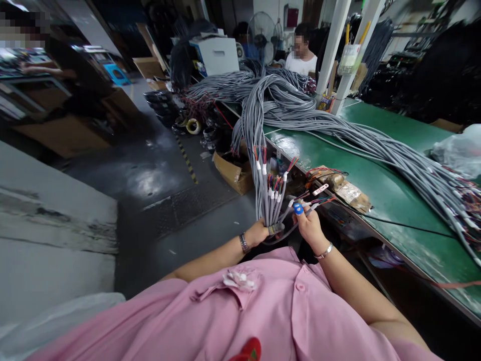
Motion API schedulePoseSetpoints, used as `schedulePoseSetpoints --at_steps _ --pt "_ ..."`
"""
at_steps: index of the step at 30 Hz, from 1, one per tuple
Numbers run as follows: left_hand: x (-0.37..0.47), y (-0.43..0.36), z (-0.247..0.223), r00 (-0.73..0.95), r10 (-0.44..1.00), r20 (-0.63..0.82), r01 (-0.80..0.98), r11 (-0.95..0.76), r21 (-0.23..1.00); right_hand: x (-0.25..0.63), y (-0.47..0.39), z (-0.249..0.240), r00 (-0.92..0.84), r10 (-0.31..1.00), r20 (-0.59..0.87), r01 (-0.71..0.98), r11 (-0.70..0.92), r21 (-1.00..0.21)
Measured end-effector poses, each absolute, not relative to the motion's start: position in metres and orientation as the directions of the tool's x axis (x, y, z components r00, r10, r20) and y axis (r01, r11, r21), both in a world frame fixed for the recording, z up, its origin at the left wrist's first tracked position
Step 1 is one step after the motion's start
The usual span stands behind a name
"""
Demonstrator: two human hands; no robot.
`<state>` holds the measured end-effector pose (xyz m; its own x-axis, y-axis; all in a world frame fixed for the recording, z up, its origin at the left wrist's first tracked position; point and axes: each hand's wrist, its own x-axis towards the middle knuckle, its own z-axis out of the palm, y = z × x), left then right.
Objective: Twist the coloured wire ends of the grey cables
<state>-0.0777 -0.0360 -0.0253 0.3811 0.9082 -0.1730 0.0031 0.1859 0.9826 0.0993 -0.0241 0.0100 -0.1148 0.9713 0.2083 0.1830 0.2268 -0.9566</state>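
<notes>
My left hand [260, 232] is wrapped round a bundle of grey cables [269, 210], with covered fingertips showing at its right side. White bands and fanned-out coloured wires [275, 183] top the bundle's ends. Just to the right, my right hand [310, 223] pinches a cable end [312, 206] whose thin coloured wires point right. A blue cover [298, 208] sits on its thumb or a finger; I cannot tell which. More grey cables [255, 110] hang over the table edge beyond my hands.
A green table [398, 188] on the right bears long grey cables and a taped block [347, 193]. Below its edge stands an open cardboard box [235, 173]. White posts [330, 55] rise from the table. One person [301, 60] is behind it, another [75, 65] at left.
</notes>
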Motion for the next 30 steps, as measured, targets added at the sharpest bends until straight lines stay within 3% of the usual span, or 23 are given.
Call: schedulePoseSetpoints --at_steps 5,11,18,20,26,30 --pt "-0.072 -0.034 -0.024 0.353 0.924 -0.149 -0.05 0.177 0.983 0.092 -0.03 0.003 -0.232 0.962 0.144 0.142 0.18 -0.973" --pt "-0.07 -0.033 -0.032 0.345 0.934 -0.095 -0.077 0.129 0.989 0.092 -0.028 0.003 -0.126 0.974 0.189 0.264 0.217 -0.94" --pt "-0.08 -0.023 -0.037 0.225 0.974 -0.005 -0.089 0.026 0.996 0.091 -0.026 -0.005 -0.026 0.991 0.131 -0.163 0.125 -0.979" --pt "-0.081 -0.021 -0.039 0.248 0.969 0.012 -0.096 0.013 0.995 0.089 -0.025 -0.006 -0.048 0.992 0.117 -0.214 0.104 -0.971" --pt "-0.073 -0.021 -0.034 0.356 0.933 0.05 -0.165 0.01 0.986 0.079 -0.022 0.003 -0.208 0.958 0.197 -0.024 0.197 -0.98" --pt "-0.075 -0.024 -0.032 0.296 0.95 0.096 -0.13 -0.06 0.99 0.076 -0.023 0.003 -0.18 0.96 0.216 0.016 0.222 -0.975"
